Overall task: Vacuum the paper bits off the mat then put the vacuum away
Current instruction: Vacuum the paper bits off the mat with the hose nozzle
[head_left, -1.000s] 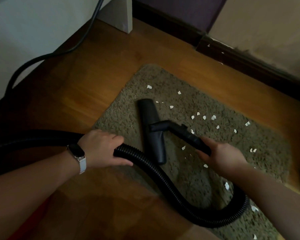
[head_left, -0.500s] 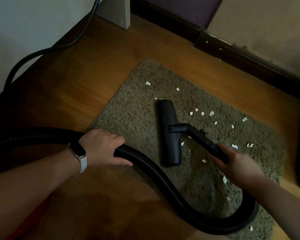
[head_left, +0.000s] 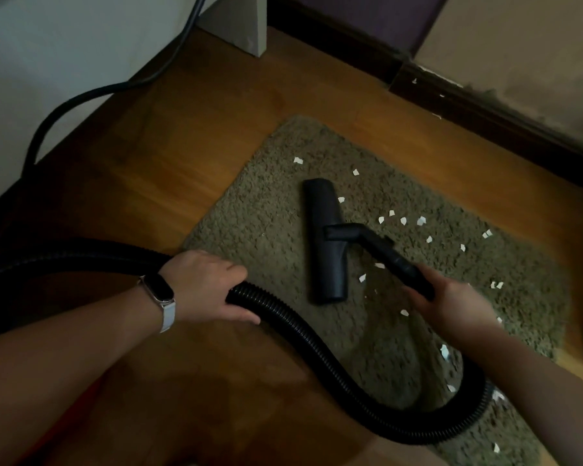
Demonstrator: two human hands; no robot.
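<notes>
Nozzle point(head_left: 325, 243) flat on mat point(head_left: 266, 213) among paper bits point(head_left: 403, 220).
Holding ribbed hose point(head_left: 317, 338) in left grip point(head_left: 206, 284) at mat edge, wand point(head_left: 394, 260) in right grip point(head_left: 451, 301) over mat.

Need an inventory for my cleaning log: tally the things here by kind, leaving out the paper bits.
Hands: 2, left hand and right hand
Vacuum floor head: 1
Wand: 1
Ribbed hose: 1
Mat: 1
Wristwatch: 1
Black cable: 1
Total: 8
</notes>
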